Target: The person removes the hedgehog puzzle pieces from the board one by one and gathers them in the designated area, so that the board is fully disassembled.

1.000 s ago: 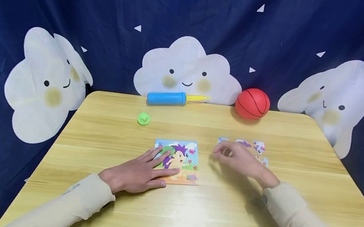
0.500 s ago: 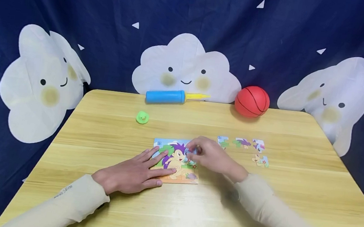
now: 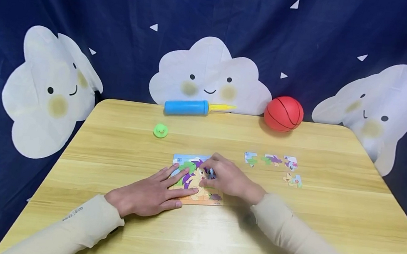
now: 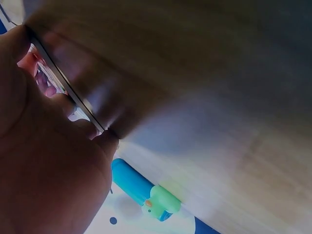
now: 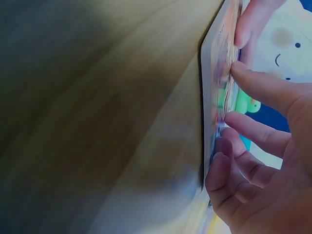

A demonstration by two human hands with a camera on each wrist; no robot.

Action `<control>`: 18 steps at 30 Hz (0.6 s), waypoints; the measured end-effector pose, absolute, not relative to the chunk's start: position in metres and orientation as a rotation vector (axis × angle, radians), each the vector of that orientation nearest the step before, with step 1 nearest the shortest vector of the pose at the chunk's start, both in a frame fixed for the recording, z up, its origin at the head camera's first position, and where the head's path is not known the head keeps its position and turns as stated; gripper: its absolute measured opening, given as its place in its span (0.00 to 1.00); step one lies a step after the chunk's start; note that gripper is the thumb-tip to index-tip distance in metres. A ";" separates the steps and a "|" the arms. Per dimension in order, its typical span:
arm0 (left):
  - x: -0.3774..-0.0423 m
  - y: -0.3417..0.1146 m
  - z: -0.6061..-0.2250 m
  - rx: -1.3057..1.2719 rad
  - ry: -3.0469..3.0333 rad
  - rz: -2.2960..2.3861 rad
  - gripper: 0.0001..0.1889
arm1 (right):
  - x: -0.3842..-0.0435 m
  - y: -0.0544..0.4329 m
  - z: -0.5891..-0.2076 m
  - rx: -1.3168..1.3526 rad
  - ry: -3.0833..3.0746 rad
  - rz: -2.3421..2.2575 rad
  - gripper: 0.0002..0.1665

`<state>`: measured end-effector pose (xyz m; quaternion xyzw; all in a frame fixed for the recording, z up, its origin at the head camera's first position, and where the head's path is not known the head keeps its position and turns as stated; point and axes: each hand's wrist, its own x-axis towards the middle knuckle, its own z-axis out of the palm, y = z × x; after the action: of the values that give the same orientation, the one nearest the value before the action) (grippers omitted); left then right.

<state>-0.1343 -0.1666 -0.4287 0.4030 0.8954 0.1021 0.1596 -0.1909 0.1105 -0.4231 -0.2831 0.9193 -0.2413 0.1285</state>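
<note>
One hedgehog jigsaw, in from the bench's far edge: left hand spread on it, right hand curved, grip unclear. Probably light, stiff; pinch its edges.

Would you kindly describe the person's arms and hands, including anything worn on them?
The left sleeve and right sleeve are long and cream, reaching the wrists. The left sleeve bears a dark marking, too small to read. The left hand and right hand are ungloved.
</note>
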 end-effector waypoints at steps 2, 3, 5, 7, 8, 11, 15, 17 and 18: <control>-0.134 -0.167 -0.429 1.149 2.557 0.297 0.28 | -0.191 0.110 -0.423 -0.839 2.676 -0.687 0.26; -0.135 -0.167 -0.428 1.147 2.556 0.299 0.28 | -0.190 0.109 -0.422 -0.845 2.676 -0.685 0.25; -0.135 -0.166 -0.428 1.142 2.553 0.298 0.28 | -0.190 0.108 -0.422 -0.854 2.674 -0.684 0.23; -0.135 -0.166 -0.428 1.137 2.549 0.295 0.28 | -0.189 0.107 -0.421 -0.853 2.674 -0.683 0.21; -0.135 -0.166 -0.428 1.136 2.547 0.293 0.28 | -0.189 0.107 -0.420 -0.849 2.675 -0.681 0.20; -0.135 -0.166 -0.427 1.130 2.541 0.292 0.28 | -0.189 0.105 -0.420 -0.832 2.676 -0.676 0.19; -0.135 -0.166 -0.428 1.124 2.540 0.296 0.28 | -0.189 0.104 -0.421 -0.793 2.676 -0.675 0.20; -0.135 -0.166 -0.428 1.122 2.540 0.297 0.28 | -0.189 0.104 -0.422 -0.773 2.674 -0.681 0.20; -0.135 -0.166 -0.428 1.121 2.540 0.298 0.28 | -0.189 0.104 -0.422 -0.766 2.673 -0.685 0.20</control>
<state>-0.1350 -0.1660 -0.4278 0.3952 0.8959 0.1049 0.1737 -0.1894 0.1038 -0.4216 -0.2649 0.9244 -0.2370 0.1383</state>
